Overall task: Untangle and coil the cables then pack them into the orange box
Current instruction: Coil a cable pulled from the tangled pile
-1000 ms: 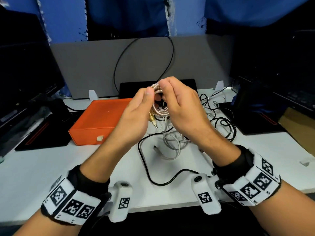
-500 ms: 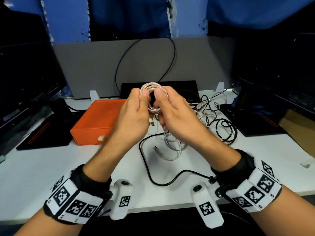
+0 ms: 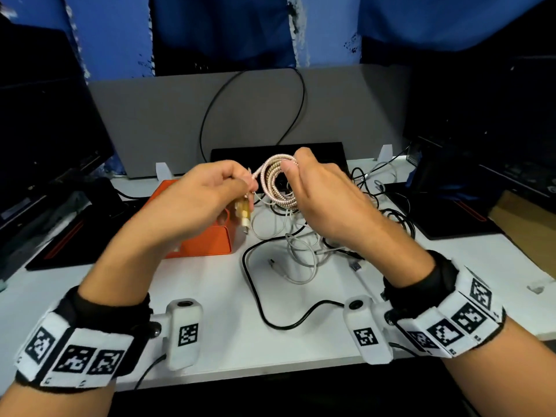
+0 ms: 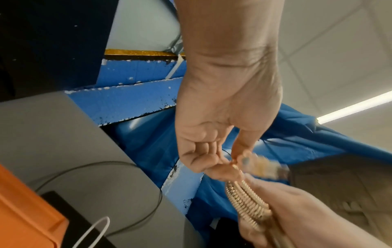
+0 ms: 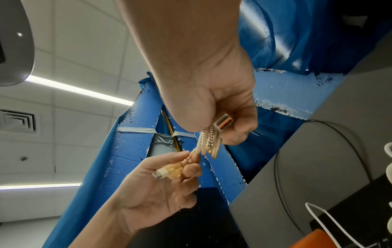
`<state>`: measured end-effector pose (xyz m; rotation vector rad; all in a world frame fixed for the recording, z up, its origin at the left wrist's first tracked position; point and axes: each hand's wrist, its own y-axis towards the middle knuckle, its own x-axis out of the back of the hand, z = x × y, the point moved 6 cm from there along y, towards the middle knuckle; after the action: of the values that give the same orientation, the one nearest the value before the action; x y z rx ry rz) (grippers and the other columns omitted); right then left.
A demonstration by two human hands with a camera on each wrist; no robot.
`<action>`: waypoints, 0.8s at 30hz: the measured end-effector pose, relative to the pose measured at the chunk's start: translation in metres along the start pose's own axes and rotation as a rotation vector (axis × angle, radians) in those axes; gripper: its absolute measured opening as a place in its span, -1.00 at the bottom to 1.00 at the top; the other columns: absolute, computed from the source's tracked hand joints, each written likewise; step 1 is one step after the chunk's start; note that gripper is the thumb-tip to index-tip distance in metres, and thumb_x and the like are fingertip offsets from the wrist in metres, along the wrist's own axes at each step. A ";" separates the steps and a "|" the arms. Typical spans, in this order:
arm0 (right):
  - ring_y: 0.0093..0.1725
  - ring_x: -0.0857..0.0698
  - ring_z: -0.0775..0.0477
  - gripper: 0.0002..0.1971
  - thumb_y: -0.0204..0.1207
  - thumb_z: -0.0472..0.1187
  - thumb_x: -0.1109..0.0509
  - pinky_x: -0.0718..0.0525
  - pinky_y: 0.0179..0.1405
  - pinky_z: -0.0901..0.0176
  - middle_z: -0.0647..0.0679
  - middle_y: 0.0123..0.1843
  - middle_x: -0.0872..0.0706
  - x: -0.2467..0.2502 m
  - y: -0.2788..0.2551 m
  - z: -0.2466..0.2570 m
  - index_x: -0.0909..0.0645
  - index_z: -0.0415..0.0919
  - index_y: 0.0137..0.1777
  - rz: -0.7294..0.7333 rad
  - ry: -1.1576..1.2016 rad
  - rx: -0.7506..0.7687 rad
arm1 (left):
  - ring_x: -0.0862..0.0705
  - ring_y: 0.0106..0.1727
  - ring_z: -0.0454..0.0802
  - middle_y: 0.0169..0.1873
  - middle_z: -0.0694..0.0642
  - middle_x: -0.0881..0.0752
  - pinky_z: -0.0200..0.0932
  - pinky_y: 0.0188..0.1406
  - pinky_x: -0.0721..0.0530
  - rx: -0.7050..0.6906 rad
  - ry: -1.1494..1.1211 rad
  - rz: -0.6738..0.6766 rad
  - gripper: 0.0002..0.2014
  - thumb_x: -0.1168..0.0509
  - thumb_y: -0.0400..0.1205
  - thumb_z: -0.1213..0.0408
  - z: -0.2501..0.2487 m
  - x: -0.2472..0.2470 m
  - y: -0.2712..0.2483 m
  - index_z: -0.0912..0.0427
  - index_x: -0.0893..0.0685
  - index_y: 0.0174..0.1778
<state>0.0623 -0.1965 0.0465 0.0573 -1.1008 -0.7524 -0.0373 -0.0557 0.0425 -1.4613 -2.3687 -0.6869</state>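
Note:
A pink-gold braided cable [image 3: 275, 179] is wound into a small coil, held above the desk. My right hand [image 3: 319, 194] pinches the coil [image 5: 208, 142] between thumb and fingers, with one plug [image 5: 222, 123] against its fingers. My left hand [image 3: 207, 194] pinches the cable's loose end just above its gold plug [image 3: 244, 212], which hangs down [image 5: 169, 171]. The orange box [image 3: 207, 242] lies shut on the desk under my left hand. A tangle of white cables [image 3: 301, 251] and black cables [image 3: 397, 215] lies on the white desk [image 3: 225, 296] below the hands.
A long black cable [image 3: 261, 308] loops toward the desk's front edge. A grey divider panel [image 3: 150, 121] stands behind, with a black device [image 3: 331, 150] at its foot. Dark monitors and black mats [image 3: 457, 218] flank both sides. A loose USB plug [image 3: 355, 266] lies right of centre.
My hands have drawn apart: the left has slid off the coil to the loose plug end and moved left, while the right keeps the coil, which has turned to face me.

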 end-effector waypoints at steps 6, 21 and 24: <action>-0.39 -0.54 -0.06 -0.66 0.88 0.12 0.13 -0.27 -0.49 0.01 -0.02 -0.33 -0.58 -0.006 -0.003 0.007 -0.28 -0.09 0.05 0.036 -0.141 0.041 | -0.44 -0.52 -0.10 -0.43 0.17 -0.49 -0.27 -0.51 -0.50 -0.045 -0.305 -0.011 -0.84 -0.31 0.69 0.34 -0.011 0.006 -0.006 0.40 -0.60 0.03; -0.44 -0.52 -0.11 -0.66 0.88 0.12 0.08 -0.23 -0.49 0.01 -0.01 -0.41 -0.54 -0.005 0.000 0.001 -0.32 -0.12 0.09 -0.044 -0.014 0.049 | -0.63 -0.52 -0.06 -0.50 0.01 -0.66 -0.19 -0.47 -0.63 -0.184 -0.059 -0.159 -0.88 -0.45 0.68 0.29 -0.014 -0.001 -0.001 0.16 -0.62 -0.09; -0.45 -0.53 -0.12 -0.66 0.88 0.12 0.09 -0.25 -0.47 0.02 0.02 -0.44 -0.54 -0.004 0.000 0.003 -0.36 -0.11 0.17 -0.063 -0.025 0.067 | -0.63 -0.44 -0.06 -0.46 -0.02 -0.67 -0.12 -0.40 -0.64 -0.192 -0.038 -0.177 -0.85 -0.48 0.66 0.25 -0.011 -0.001 0.000 0.09 -0.63 -0.13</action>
<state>0.0594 -0.1933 0.0451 0.1398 -1.1521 -0.7740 -0.0368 -0.0625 0.0517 -1.3572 -2.5436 -0.9619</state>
